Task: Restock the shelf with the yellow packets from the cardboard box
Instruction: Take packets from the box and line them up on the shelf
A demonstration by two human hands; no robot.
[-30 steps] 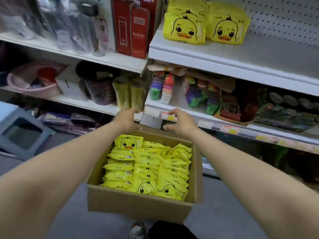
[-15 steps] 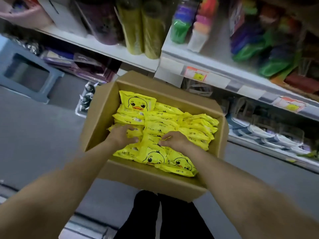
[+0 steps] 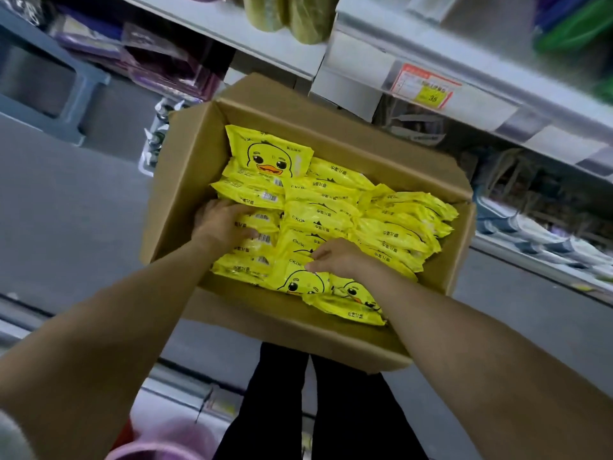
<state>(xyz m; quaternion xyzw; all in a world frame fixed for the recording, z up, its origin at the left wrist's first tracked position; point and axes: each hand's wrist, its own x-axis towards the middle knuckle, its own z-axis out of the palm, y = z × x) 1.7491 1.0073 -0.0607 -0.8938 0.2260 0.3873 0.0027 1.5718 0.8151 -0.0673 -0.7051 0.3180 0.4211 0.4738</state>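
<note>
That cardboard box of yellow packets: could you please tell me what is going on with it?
A person stands over an open cardboard box packed with yellow packets, some showing a duck face. Both hands are down in the box. The left hand grips packets in the left row. The right hand has its fingers on packets near the front, though whether it has closed on one is unclear. No packet has been lifted out yet. The shelf with its price tag lies just beyond the box.
</note>
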